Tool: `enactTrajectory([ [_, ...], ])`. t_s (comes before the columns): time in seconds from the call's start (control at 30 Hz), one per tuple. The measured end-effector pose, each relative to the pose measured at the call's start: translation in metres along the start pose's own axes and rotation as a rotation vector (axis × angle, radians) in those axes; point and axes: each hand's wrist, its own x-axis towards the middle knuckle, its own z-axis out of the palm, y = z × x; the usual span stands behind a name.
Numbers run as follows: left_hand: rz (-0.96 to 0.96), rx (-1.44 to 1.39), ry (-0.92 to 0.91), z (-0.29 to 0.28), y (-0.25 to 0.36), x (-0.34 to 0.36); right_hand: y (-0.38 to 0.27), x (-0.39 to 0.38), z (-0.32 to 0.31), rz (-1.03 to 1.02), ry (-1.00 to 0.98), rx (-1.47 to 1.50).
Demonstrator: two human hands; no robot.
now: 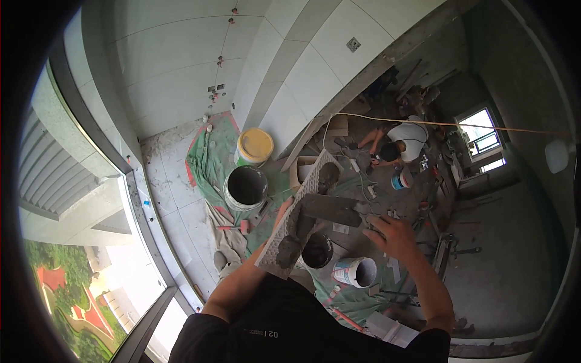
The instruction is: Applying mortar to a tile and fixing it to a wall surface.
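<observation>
My left hand (pixel 282 213) supports a narrow, textured tile strip (pixel 310 181) from its left edge; most of that hand is hidden behind the strip. Dark grey mortar (pixel 289 249) lies in thick lumps on the strip's upturned face, at both ends and toward the middle. A trowel (pixel 333 210) with a mortar-smeared blade reaches across the strip. At the trowel's right end my right hand (pixel 392 235) has its fingers curled about the handle, which is largely covered.
Below stand a dark bucket (pixel 246 186), a yellow-lidded bucket (pixel 255 145), a black bucket (pixel 318 250) and a white pail (pixel 357 272). A mallet (pixel 244 227) lies on green sheeting (pixel 209 158). Farther right, another person (pixel 407 140) crouches near a cable. A window (pixel 91 272) borders the left.
</observation>
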Motion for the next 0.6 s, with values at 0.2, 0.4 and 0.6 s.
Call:
enactTrajectory([
  [0.2,0.018,0.081,0.120,0.019,-0.012,-0.008,0.027,-0.006,-0.008,-0.005,0.061,-0.052],
  [0.4,0.000,0.128,-0.004,0.034,-0.039,0.006,0.059,-0.022,-0.027,-0.079,0.153,-0.236],
  [0.6,-0.028,0.247,-0.055,0.051,-0.067,0.028,0.116,-0.033,-0.036,-0.085,0.264,-0.255],
])
